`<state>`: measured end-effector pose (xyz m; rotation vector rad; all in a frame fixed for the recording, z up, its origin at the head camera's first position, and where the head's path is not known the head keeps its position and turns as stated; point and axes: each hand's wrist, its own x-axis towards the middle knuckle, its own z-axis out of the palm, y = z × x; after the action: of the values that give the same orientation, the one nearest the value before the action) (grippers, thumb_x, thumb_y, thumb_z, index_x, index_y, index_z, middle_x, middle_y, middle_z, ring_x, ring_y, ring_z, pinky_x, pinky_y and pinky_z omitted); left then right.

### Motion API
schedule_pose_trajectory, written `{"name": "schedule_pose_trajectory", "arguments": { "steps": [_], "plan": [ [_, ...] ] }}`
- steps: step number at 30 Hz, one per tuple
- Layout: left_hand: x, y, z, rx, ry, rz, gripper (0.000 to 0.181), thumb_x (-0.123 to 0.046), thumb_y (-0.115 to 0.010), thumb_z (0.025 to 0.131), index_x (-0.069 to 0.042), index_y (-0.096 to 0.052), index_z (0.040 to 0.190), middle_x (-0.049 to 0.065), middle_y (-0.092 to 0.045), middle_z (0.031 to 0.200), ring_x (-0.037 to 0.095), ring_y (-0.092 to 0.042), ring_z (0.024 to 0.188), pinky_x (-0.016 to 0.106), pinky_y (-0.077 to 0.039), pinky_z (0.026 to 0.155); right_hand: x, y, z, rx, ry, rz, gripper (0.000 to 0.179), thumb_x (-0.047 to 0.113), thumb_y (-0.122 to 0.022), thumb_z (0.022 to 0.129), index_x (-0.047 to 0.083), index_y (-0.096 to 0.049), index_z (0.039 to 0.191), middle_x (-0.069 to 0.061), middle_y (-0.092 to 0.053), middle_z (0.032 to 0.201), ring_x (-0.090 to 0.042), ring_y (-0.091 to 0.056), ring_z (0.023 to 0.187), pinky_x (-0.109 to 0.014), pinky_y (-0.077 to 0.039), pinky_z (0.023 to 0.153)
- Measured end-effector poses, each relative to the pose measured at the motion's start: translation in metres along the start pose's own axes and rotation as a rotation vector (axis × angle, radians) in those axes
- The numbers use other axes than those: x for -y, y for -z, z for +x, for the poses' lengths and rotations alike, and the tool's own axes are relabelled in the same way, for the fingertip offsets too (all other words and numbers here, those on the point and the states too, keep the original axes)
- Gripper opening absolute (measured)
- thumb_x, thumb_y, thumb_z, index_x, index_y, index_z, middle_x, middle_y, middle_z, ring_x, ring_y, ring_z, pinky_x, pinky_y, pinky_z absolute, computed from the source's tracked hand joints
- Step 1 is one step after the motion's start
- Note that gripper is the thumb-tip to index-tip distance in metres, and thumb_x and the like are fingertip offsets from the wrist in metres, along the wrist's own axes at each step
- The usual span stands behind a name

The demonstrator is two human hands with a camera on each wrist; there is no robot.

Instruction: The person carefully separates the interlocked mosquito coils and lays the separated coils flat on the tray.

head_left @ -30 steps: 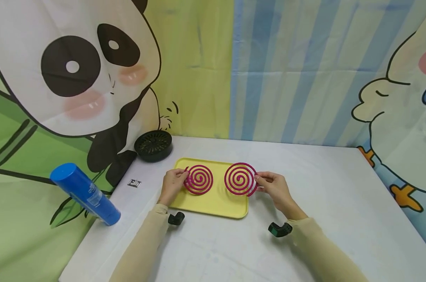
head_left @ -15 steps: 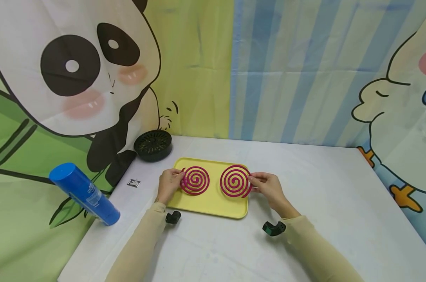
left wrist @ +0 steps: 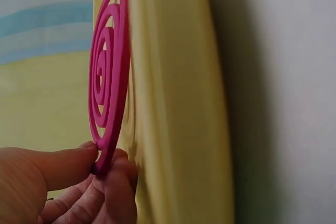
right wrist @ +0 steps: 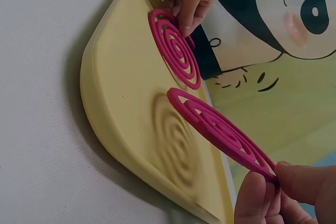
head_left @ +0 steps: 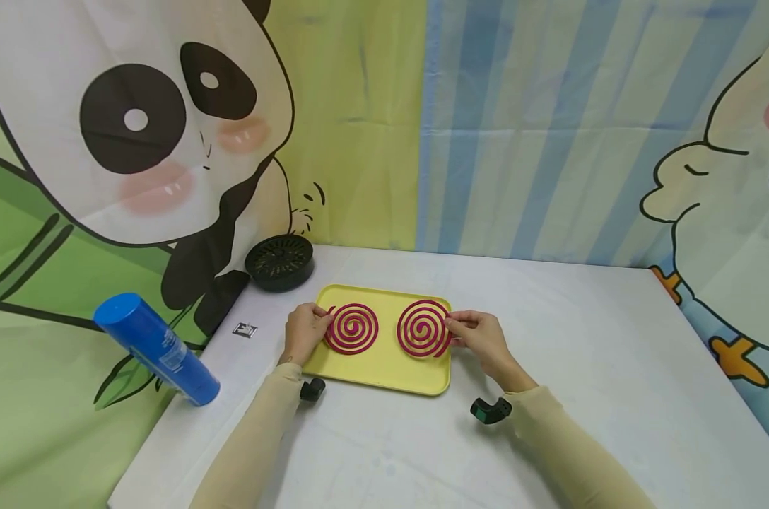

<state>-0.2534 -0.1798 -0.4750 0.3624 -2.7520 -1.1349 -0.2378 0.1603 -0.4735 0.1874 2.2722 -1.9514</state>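
Observation:
Two magenta mosquito coils are held over a yellow tray (head_left: 372, 375), side by side in the head view. My left hand (head_left: 304, 332) pinches the outer end of the left mosquito coil (head_left: 353, 329) between thumb and fingers; the left wrist view shows this coil (left wrist: 122, 72) edge-on, close above the tray. My right hand (head_left: 484, 344) pinches the right edge of the other mosquito coil (head_left: 423, 328). In the right wrist view that coil (right wrist: 220, 132) hangs above the tray, with its spiral shadow on the tray surface.
A black round slotted holder (head_left: 279, 263) stands at the back left. A blue spray can (head_left: 158, 350) is at the left edge. A small metal piece (head_left: 244, 330) lies on the white table (head_left: 582, 353) between them. Printed curtains (head_left: 359, 127) hang behind.
Both hands have moved left and slightly lower with their mosquito coils. The right coil, formerly reaching past the tray's right edge, is now over the tray. The pinches are kept.

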Motion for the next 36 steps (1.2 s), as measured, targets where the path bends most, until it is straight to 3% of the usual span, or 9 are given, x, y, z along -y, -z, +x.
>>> {"name": "schedule_pose_trajectory", "arguments": {
  "steps": [4, 15, 24, 36],
  "plan": [
    [0.0024, -0.0001, 0.0015, -0.003, 0.006, 0.038, 0.020, -0.020, -0.075, 0.092, -0.001, -0.072, 0.093, 0.014, -0.073, 0.085, 0.025, -0.066, 0.079, 0.035, -0.050, 0.069, -0.0010, -0.0017, 0.0005, 0.009, -0.010, 0.012, 0.029, 0.018, -0.071, 0.096, -0.002, -0.067, 0.117, -0.010, -0.072, 0.102, -0.013, -0.070, 0.085, -0.033, -0.063, 0.078],
    [0.0072, -0.0015, 0.0068, 0.023, 0.014, 0.017, 0.018, -0.017, -0.076, 0.092, -0.001, -0.072, 0.098, 0.011, -0.071, 0.081, 0.014, -0.062, 0.063, 0.021, -0.044, 0.053, -0.0001, -0.0014, -0.0015, 0.033, -0.019, 0.004, 0.029, 0.017, -0.070, 0.097, -0.003, -0.066, 0.117, -0.010, -0.072, 0.100, -0.014, -0.070, 0.079, -0.032, -0.063, 0.075],
    [0.0043, -0.0021, 0.0035, 0.035, -0.010, 0.091, 0.018, -0.013, -0.073, 0.093, 0.002, -0.071, 0.102, 0.015, -0.071, 0.090, 0.025, -0.066, 0.079, 0.031, -0.053, 0.066, 0.0002, -0.0036, -0.0012, 0.024, -0.036, -0.004, 0.029, 0.017, -0.070, 0.097, -0.003, -0.066, 0.117, -0.010, -0.071, 0.099, -0.014, -0.068, 0.076, -0.026, -0.061, 0.069],
    [0.0031, -0.0047, 0.0043, 0.008, -0.070, 0.130, 0.014, -0.009, -0.072, 0.092, 0.001, -0.071, 0.102, 0.014, -0.069, 0.088, 0.026, -0.064, 0.079, 0.039, -0.053, 0.070, -0.0041, -0.0036, 0.0013, 0.021, -0.034, -0.008, 0.030, 0.019, -0.071, 0.096, -0.003, -0.066, 0.118, -0.009, -0.072, 0.098, -0.013, -0.069, 0.075, -0.024, -0.061, 0.068]
  ]
}}
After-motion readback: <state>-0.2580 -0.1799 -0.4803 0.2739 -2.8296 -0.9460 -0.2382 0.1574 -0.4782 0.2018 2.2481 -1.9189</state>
